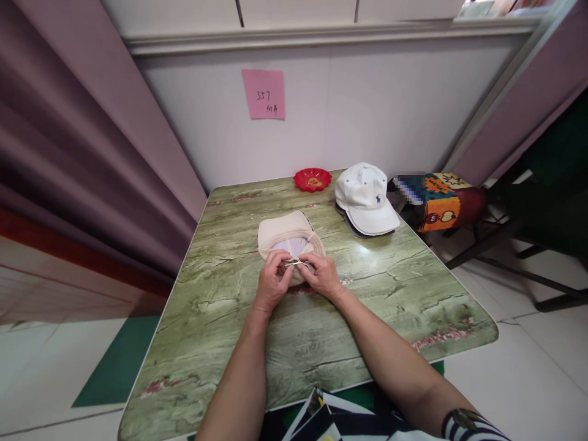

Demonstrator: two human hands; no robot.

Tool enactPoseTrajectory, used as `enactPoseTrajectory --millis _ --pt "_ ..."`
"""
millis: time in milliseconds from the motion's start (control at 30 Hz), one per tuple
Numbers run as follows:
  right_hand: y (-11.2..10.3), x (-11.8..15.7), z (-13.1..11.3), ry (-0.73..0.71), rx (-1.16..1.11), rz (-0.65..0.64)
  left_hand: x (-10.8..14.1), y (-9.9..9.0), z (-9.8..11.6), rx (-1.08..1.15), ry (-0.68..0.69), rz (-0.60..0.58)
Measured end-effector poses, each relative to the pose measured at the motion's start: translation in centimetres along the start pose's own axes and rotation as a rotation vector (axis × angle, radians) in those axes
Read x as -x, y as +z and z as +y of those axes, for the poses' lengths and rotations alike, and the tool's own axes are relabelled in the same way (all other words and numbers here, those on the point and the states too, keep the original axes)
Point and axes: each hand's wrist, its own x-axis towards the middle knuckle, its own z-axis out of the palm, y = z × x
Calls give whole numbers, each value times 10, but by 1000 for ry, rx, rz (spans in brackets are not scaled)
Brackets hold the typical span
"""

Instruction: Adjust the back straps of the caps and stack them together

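A beige baseball cap [285, 225] lies upside down on the table, its brim pointing away from me and its pale lining showing. My left hand [274, 278] pinches the left part of the strap at the cap's back edge. From the other side, my right hand [320, 273] pinches the same strap, thumb and fingers closed. Between my fingertips is a small shiny metal buckle [294, 262] on the strap. Whether the strap is threaded through it is too small to tell.
At the back right, a white cap [365, 195] sits stacked on a dark cap [353, 229]. A red scalloped dish [312, 179] stands near the wall. The green wood-patterned table [220, 257] meets a white panel bearing a pink note [264, 94]. A patterned-cloth stool [443, 205] is to the right.
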Motion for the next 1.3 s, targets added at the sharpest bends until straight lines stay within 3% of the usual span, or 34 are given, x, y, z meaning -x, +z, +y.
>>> enactPoseTrajectory --millis 333,1300 --pt "0 0 2 2 -42 20 0 -1 3 -41 22 -43" --pt "2 1 -2 11 45 33 1 6 6 -70 34 36"
